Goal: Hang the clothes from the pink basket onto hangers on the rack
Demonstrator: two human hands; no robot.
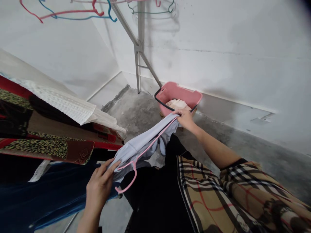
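Note:
A pale blue-grey garment [142, 139] stretches between my two hands, with a pink clothes hanger [152, 144] lying along it. My left hand [99, 181] is closed on the garment near the lower left end, beside the hanger's hook, which points down toward me. At the other end, my right hand [186, 119] pinches the cloth at the far tip of the hanger. Folds of the garment hang below the hanger's bar. Whether the hanger sits inside the cloth along its whole length I cannot tell.
A pink laundry basket [167, 90] with pale cloth [178, 104] in it stands by the wall. A metal rack [139, 47] rises behind it, with red, blue [85, 17] and green hangers above. Patterned fabric [48, 147] and a white textured cloth [60, 98] hang at left.

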